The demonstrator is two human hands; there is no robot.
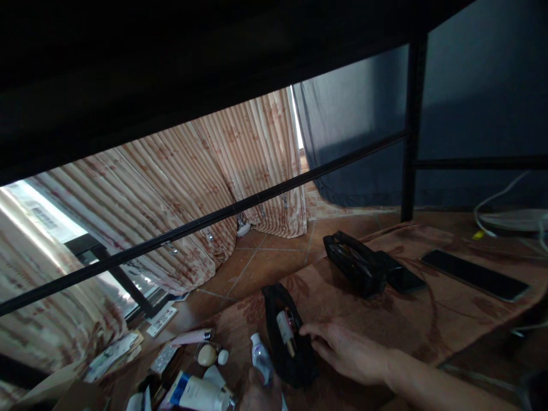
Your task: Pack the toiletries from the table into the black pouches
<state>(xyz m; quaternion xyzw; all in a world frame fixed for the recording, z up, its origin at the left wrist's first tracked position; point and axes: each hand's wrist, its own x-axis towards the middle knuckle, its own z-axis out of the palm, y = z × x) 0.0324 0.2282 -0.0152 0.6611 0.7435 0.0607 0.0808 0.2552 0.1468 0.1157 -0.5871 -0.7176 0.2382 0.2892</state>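
Observation:
A black pouch point(295, 365) lies open on the brown patterned cloth, with a white-and-gold tube point(285, 331) and other small items inside. At its right rim my right hand point(342, 349) is closed, fingertips pinching the edge. My left hand point(256, 393), partly cut off by the bottom edge, is closed around the lower part of a small clear bottle point(261, 358) with a white cap, left of the pouch. Left of that hand lie a white-and-blue squeeze tube point(194, 394), a pink tube point(192, 337), a round beige item point(207, 355) and a small white item point(223, 357).
A second black pouch point(355, 265) rests farther back, beside a dark phone-like slab point(405, 274). A long dark flat object point(475, 275) lies to the right. Papers point(113, 354) sit at left. A black metal rail point(257, 200) crosses ahead, before striped curtains point(180, 200).

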